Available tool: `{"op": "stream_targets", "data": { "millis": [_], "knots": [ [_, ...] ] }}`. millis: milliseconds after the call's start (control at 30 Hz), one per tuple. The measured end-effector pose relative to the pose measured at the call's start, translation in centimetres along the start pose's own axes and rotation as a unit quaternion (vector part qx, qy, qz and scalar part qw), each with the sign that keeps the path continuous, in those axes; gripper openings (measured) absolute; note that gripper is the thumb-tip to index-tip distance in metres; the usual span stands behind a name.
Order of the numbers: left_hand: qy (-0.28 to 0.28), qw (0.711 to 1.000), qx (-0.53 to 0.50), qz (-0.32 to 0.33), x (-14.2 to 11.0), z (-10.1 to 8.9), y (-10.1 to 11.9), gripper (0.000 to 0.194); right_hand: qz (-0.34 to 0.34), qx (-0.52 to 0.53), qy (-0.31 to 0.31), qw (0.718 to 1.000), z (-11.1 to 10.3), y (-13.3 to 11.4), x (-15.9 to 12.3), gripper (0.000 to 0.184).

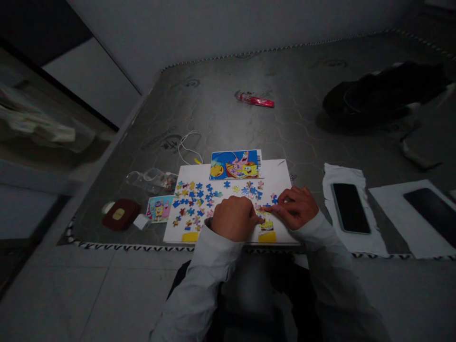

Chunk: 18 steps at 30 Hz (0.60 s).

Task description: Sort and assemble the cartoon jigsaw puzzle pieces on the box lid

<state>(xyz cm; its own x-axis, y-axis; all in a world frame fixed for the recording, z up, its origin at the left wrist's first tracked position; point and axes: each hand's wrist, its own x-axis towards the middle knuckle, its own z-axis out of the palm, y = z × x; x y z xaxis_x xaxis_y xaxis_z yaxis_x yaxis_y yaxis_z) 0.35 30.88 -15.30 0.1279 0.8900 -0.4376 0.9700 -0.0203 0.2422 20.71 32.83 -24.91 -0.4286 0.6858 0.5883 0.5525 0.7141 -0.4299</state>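
Observation:
A white board (278,173) lies on the mattress edge with several loose blue and yellow puzzle pieces (194,197) scattered over its left half. My left hand (235,217) is curled into a loose fist on the board, fingertips pinched at a small joined patch of pieces (266,223). My right hand (297,205) rests beside it, fingers pressed down on pieces at that same patch. A cartoon reference picture (235,164) lies at the board's far edge.
A phone (350,207) lies on white paper to the right, another dark device (431,209) farther right. A red case (120,214), a small cartoon card (160,208), a plastic bag (151,179) and white cable (187,145) lie left. A red tube (254,99) and dark clothing (384,90) lie beyond.

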Motion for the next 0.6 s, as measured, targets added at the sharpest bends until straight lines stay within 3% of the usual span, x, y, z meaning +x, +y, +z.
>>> {"op": "stream_targets", "data": {
  "millis": [167, 400, 600],
  "knots": [
    [0.003, 1.0, 0.003, 0.007, -0.2, 0.0, -0.1, 0.023, -0.003, 0.014, -0.004, 1.0, -0.1, 0.0, 0.1, 0.034],
    [-0.008, 1.0, 0.004, 0.005, -0.6, -0.2, 0.1, 0.026, 0.016, 0.037, 0.056, 0.998, -1.0, 0.5, 0.2, 0.035],
    [-0.033, 0.999, 0.01, -0.001, -0.8, 0.0, 0.9, 0.036, 0.039, 0.031, 0.067, 0.997, -1.2, 0.4, 0.2, 0.034]
  ]
}}
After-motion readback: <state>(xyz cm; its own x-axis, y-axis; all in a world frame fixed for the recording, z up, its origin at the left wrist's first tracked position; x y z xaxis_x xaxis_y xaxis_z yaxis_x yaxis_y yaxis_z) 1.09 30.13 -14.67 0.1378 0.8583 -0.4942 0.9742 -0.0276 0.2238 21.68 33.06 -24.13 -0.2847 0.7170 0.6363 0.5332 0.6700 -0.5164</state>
